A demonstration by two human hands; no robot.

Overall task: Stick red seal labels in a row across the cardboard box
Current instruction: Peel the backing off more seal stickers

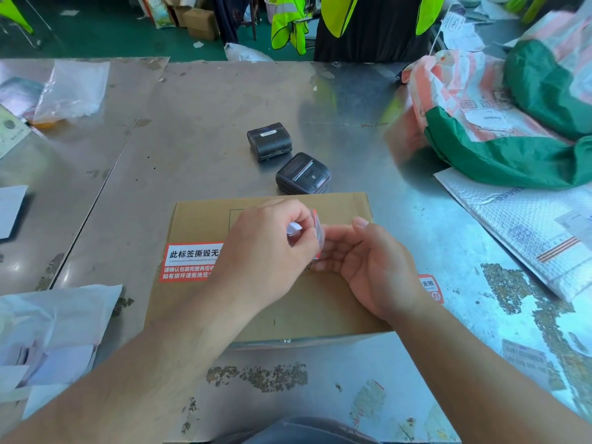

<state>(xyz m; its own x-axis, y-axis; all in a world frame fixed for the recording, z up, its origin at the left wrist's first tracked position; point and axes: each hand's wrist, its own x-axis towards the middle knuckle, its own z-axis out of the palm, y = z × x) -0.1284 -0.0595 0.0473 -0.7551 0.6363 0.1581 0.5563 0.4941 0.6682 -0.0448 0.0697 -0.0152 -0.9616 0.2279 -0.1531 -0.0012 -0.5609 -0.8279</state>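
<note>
Peeling the next red seal label (317, 233) from its backing appears to be the step in hand: the left hand (269, 245) pinches it above the cardboard box (205, 219), between the stuck left label (192, 261) and the stuck right label (431, 288). Next, lay it level in that gap. Whether the right hand (371, 264), fingers curled at the label, grips it cannot be told.

Over the brown cardboard box (198, 219) we pinch a red-edged seal label (317, 233) in our left hand (269, 251); our right hand (371, 267) touches it.
</note>
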